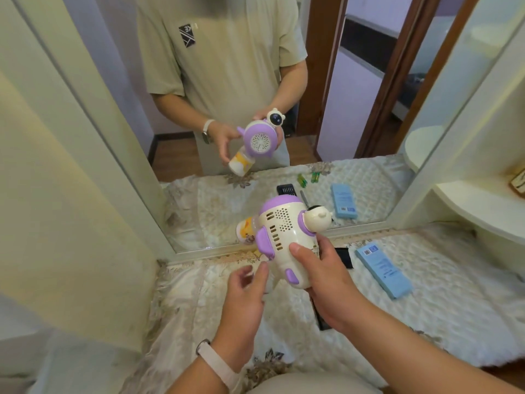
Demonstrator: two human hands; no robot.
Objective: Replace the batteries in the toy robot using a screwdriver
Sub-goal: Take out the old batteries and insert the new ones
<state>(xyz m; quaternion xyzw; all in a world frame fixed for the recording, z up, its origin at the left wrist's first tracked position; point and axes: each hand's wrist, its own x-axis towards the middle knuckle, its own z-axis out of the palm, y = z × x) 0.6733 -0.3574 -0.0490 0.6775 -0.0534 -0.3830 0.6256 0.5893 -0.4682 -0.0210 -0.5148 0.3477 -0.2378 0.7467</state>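
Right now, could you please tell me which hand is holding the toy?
The right hand, with thumb and fingers wrapped round the lower end of the toy. The left hand is loosely open beside it and grips nothing.

We wear a pale khaki short-sleeved shirt (227, 66), reflected in the mirror (119, 109), with a black patch (187, 35) of white lines and letters on the chest. A whitish band (218, 362) circles our left wrist, carrying a dark watch body (203, 343). From the sleeves down our forearms, left hand (244, 297) and right hand (326, 282) are bare.
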